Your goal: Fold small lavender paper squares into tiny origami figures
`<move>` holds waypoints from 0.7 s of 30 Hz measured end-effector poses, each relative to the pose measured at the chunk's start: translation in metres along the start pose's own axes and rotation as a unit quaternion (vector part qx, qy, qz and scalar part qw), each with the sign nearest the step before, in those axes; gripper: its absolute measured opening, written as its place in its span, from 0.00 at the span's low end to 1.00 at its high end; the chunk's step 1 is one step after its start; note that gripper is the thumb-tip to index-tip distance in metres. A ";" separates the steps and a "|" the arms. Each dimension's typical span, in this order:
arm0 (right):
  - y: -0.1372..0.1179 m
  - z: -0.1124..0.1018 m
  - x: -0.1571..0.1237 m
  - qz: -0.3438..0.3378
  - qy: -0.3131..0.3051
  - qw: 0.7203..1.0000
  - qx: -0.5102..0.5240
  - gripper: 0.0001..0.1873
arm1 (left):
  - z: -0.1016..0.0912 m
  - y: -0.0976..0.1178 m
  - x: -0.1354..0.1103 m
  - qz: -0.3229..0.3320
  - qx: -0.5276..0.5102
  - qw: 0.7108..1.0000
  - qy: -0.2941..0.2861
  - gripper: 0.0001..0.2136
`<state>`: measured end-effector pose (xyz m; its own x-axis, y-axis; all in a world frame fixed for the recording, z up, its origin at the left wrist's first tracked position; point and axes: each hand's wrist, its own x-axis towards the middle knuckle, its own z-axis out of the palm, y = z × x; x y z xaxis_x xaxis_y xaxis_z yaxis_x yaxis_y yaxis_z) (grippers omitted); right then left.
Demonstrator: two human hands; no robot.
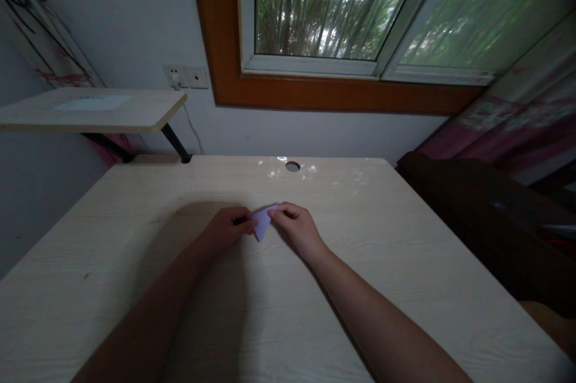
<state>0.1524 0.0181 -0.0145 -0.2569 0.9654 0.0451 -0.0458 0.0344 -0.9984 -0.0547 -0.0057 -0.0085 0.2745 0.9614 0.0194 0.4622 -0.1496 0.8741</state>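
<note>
Between my two hands, over the middle of the desk [288, 311], is a small purple piece of folded paper [262, 224], roughly triangular with one point toward me. My left hand [228, 227] pinches its left side between thumb and fingers. At its upper right corner, my right hand [296, 224] grips it the same way. The fingertips of both hands cover parts of the edges. Whether the paper touches the desk or is lifted slightly, I cannot tell.
A raised shelf [148, 122] on black legs stands at the back left, with a pale sheet [93, 102] on it. A round cable hole [292, 166] lies near the desk's back edge. Beyond are wall sockets [186, 77] and a window [333, 11]. Dark furniture [486, 227] stands at the right.
</note>
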 end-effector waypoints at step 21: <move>0.009 -0.003 0.005 -0.008 0.045 0.997 0.067 0.07 | -0.001 -0.001 0.001 -0.006 -0.007 0.999 0.046 0.12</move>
<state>0.1536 0.0237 -0.0238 -0.1674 0.9845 0.0518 -0.1799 0.0211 -0.9835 -0.0554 -0.0045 -0.0087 0.1903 0.9803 0.0528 0.4526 -0.1353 0.8814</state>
